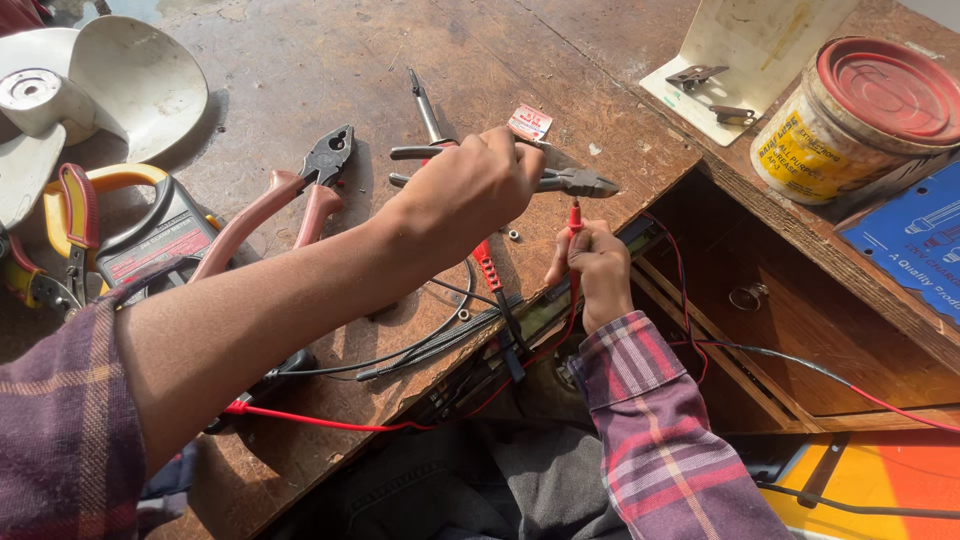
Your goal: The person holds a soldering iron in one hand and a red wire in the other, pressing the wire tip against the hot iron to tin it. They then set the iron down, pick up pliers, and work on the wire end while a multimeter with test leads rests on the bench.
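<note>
two pliers [285, 205] [560, 180], one red probe [575, 225], one tin [860, 115]

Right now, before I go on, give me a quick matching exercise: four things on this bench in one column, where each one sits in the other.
Things:
1. red probe
2. needle-nose pliers
3. tin with red lid
4. white fan blade

Places:
A. far left corner of the bench
B. upright in the right hand
C. under the left hand, tip pointing right
D. right side, beside a blue card

Pairs: 1-B, 2-C, 3-D, 4-A
</note>
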The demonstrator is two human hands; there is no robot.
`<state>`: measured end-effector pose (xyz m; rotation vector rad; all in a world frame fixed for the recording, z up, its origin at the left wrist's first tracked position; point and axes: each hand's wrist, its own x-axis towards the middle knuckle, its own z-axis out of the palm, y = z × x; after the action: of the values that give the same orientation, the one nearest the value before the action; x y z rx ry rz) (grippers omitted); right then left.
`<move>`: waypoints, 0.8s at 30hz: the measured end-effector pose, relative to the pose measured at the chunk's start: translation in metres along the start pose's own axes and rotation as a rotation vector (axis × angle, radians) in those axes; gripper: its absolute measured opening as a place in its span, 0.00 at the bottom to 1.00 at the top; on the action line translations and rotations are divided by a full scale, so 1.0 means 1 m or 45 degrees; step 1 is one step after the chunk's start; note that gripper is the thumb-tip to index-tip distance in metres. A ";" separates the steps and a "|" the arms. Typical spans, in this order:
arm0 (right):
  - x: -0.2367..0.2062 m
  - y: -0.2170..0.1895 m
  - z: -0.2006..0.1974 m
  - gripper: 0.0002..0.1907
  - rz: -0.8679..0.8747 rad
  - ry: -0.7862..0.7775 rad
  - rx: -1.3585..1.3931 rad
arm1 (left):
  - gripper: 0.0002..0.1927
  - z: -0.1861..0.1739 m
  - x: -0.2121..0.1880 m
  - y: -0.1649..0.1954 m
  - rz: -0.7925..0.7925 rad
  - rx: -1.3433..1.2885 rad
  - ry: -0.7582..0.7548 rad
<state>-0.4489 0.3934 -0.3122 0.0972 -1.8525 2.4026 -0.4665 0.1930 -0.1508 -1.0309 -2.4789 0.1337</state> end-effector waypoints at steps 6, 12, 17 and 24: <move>-0.003 -0.005 0.005 0.06 0.043 0.050 0.001 | 0.12 -0.006 -0.003 0.005 -0.397 -0.471 0.210; 0.002 0.005 0.003 0.06 -0.028 0.039 0.095 | 0.11 0.008 -0.005 0.014 -0.229 -0.418 0.000; 0.010 0.016 0.004 0.09 -0.021 0.078 0.121 | 0.10 0.015 0.000 0.010 -0.238 -0.382 0.133; 0.015 0.014 0.010 0.09 -0.013 0.093 0.118 | 0.08 0.011 0.006 -0.009 -0.346 -0.502 0.133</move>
<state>-0.4659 0.3812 -0.3219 0.0257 -1.7058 2.4508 -0.4810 0.1913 -0.1562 -0.8059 -2.5739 -0.4980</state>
